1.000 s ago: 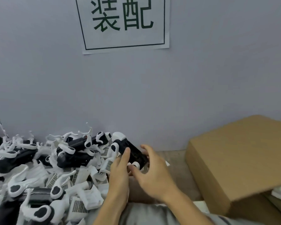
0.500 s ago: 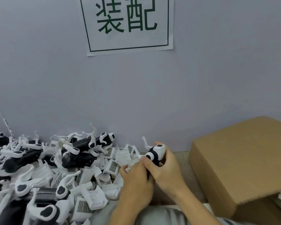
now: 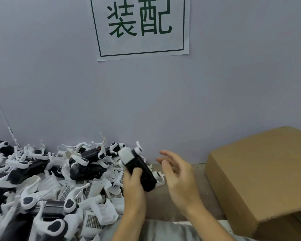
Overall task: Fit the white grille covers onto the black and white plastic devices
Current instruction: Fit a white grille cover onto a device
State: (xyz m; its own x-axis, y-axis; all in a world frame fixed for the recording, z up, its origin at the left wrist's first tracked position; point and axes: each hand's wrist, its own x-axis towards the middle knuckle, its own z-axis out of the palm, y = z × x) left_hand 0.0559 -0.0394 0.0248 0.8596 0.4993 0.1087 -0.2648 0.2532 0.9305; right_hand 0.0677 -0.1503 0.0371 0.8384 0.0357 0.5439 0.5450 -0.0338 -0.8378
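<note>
Left grip [image 3: 134, 181] clasps device [image 3: 137, 169] | right grip [image 3: 178, 174] spread, just beside

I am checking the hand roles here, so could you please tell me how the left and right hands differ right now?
The left hand grips the black and white device; the right hand holds nothing. The left hand's fingers curl round the device's body, while the right hand's fingers are spread and relaxed beside it. Both are bare and raised over the bench.

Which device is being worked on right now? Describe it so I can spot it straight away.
Start at the cardboard box on the right and look left, past the open right hand. The device is gripped in the left hand, at the pile's right edge. It alone is lifted, white end tilted up.
</note>
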